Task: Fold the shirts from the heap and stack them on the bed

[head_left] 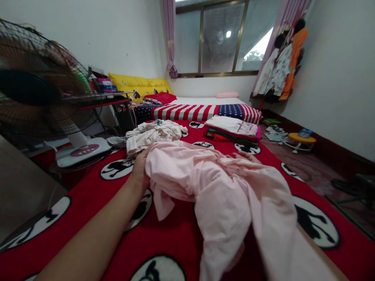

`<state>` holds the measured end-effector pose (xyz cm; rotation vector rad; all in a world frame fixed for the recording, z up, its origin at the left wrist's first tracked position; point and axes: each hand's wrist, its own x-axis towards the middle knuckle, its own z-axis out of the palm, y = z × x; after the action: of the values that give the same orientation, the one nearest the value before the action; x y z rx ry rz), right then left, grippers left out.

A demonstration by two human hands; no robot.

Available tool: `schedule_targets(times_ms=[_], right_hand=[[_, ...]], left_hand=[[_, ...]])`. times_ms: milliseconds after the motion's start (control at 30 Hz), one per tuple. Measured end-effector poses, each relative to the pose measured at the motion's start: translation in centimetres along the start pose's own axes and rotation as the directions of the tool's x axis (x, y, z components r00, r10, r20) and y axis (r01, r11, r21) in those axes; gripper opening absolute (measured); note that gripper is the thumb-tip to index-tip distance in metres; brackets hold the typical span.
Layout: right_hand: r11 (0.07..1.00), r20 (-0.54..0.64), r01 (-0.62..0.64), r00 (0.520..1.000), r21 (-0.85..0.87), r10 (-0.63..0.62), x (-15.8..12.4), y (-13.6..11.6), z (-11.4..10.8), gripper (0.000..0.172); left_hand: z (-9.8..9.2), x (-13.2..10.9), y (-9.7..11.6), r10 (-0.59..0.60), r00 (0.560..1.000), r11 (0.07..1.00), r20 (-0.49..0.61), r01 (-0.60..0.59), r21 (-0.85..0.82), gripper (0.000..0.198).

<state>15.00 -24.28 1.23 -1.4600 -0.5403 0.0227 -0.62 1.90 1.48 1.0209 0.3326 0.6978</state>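
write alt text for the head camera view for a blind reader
The left hand grips the edge of a pale pink garment over a red blanket with black-and-white cartoon circles; the right hand is mostly hidden under the cloth. Beyond lie a crumpled white clothes pile and a folded stack, with a fan at the left.

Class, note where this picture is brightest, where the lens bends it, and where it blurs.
Head view: brightest at the window, with a glare spot in the pane; head view again, the fan bulges at the picture's left edge, wide-lens distortion; the pink garment goes soft near the bottom edge.
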Motion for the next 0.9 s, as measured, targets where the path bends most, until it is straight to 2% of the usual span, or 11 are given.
schedule_targets(times_ms=[67, 167, 267, 333, 467, 533, 633, 700, 767, 833, 900], right_hand=[[0.998, -0.075, -0.065, 0.995, -0.011, 0.064, 0.8, 0.9, -0.2, 0.039], [0.998, -0.084, -0.042, 0.996, -0.041, 0.038, 1.4, 1.2, -0.3, 0.047], [0.993, 0.146, -0.102, 0.983, -0.055, 0.109, 1.7, 0.7, -0.8, 0.056], [0.983, 0.360, -0.110, 0.920, -0.149, 0.157, 1.6, 0.1, -1.4, 0.058], [0.901, 0.565, 0.098, 0.806, -0.422, 0.177, 1.1, -0.4, -2.4, 0.052], [0.826, 0.566, 0.149, 0.792, -0.544, 0.230, 1.0, 0.0, -2.5, 0.034], [0.725, 0.437, 0.155, 0.872, -0.671, 0.219, 1.2, 1.6, -2.3, 0.015], [0.724, 0.308, 0.116, 0.942, -0.680, 0.138, 1.5, 2.7, -2.3, 0.015], [0.783, 0.208, 0.044, 0.972, -0.621, 0.111, 2.1, 3.1, -2.6, 0.013], [0.856, 0.217, -0.062, 0.955, -0.514, 0.199, 3.0, 2.3, -3.4, 0.012], [0.876, 0.362, -0.165, 0.864, -0.452, 0.350, 4.4, 0.0, -4.7, 0.020]], left_hand=[[-0.8, 0.6, -0.4, -0.078, 0.989, 0.994, -0.127, 0.066, -0.091, 0.021], [-1.3, 0.8, -0.9, -0.136, 0.981, 0.981, -0.138, 0.115, -0.153, 0.021], [-1.1, 0.3, -0.7, -0.118, 0.990, 0.979, -0.080, 0.103, -0.178, 0.023], [-0.7, -0.1, -0.5, -0.094, 0.993, 0.982, -0.066, 0.082, -0.172, 0.026], [-0.5, -0.4, -0.7, -0.002, 0.998, 0.996, -0.064, -0.004, -0.091, 0.041], [-0.8, -0.2, -1.0, 0.060, 0.996, 0.997, -0.068, -0.063, -0.040, 0.050], [-1.5, 0.2, -1.4, 0.113, 0.990, 0.993, -0.089, -0.114, -0.010, 0.052], [-2.1, 0.6, -1.3, 0.092, 0.988, 0.996, -0.128, -0.093, -0.005, 0.044], [-2.8, 1.2, -0.6, 0.067, 0.986, 0.998, -0.154, -0.068, 0.002, 0.036], [-3.4, 2.0, 1.0, 0.030, 0.993, 0.999, -0.116, -0.027, 0.031, 0.032], [-3.8, 3.2, 3.7, 0.033, 0.997, 0.996, -0.073, -0.027, 0.083, 0.031]])
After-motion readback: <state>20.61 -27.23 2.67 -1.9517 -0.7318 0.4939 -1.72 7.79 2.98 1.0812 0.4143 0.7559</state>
